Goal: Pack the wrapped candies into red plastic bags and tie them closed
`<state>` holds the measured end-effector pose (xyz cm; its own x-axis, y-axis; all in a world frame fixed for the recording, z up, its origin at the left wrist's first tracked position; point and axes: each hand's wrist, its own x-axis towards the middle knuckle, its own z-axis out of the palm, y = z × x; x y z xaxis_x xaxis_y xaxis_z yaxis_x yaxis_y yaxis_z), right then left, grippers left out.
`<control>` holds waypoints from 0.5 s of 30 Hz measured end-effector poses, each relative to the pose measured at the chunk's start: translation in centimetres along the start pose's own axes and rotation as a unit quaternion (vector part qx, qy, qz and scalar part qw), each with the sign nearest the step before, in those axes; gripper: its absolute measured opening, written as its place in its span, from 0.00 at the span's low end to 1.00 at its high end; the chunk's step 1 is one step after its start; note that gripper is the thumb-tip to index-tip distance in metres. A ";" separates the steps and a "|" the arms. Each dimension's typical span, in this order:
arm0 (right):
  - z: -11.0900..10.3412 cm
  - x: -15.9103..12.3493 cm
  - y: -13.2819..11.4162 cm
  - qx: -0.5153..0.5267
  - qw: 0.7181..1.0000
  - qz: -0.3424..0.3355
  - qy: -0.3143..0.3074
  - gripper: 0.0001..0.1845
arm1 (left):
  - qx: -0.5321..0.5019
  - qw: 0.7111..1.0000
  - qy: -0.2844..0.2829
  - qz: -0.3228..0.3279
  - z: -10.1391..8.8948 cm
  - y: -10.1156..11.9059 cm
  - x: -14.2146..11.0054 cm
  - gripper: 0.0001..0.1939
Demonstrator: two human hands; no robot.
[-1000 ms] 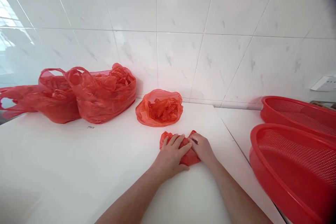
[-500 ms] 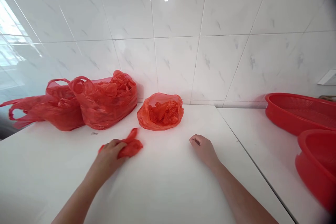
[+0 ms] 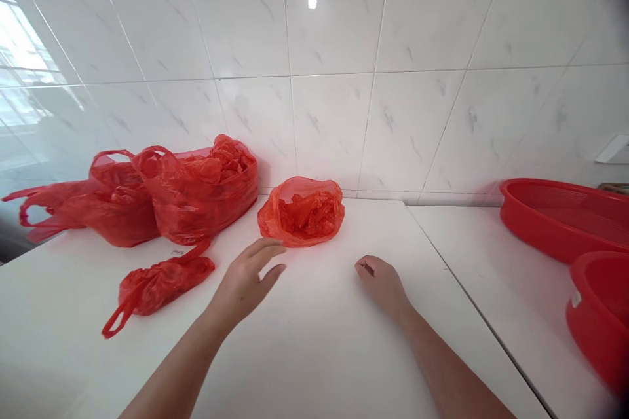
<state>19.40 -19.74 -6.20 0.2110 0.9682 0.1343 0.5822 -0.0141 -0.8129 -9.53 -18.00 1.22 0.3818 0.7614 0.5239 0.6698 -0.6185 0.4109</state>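
My left hand (image 3: 250,279) is empty, its thumb and fingers apart, and its fingertips reach close to the front of an open red plastic bag (image 3: 307,213) with crumpled red plastic inside. To the left of this hand, a bunched red plastic bag (image 3: 164,281) lies on the white tabletop (image 3: 304,340), one handle loop stretched toward me. My right hand (image 3: 381,278) rests on the table with its fingers curled into a loose fist; nothing shows in it.
Two stuffed red plastic bags, a large one (image 3: 201,200) and a smaller one (image 3: 125,209), stand at the back left. On the right are red plastic baskets, one farther back (image 3: 535,232) and one nearer (image 3: 597,321). White wall tiles (image 3: 334,124) rise behind the table.
My left hand has let go of the bunched red bag, which now lies farther left. The hand has moved right and opened toward the open bag. My right hand stays in place.
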 end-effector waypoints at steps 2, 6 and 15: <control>0.0 0.1 0.1 0.004 1.000 0.000 0.000 0.10 | -0.052 0.997 -0.055 0.009 0.8 2.1 2.2 0.14; -0.1 0.1 0.1 0.005 1.000 0.002 -0.006 0.10 | -0.120 0.985 -0.120 -0.030 2.6 2.9 7.2 0.16; -0.4 0.5 0.3 0.010 1.000 -0.006 -0.012 0.10 | -0.084 0.983 -0.068 -0.148 6.9 -0.4 15.5 0.33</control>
<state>19.95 -19.32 -6.16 0.1848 0.9741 0.1304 0.5692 0.0021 -0.8222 0.52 -4.60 4.00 0.2754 0.9246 0.2631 0.6541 -0.3808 0.6536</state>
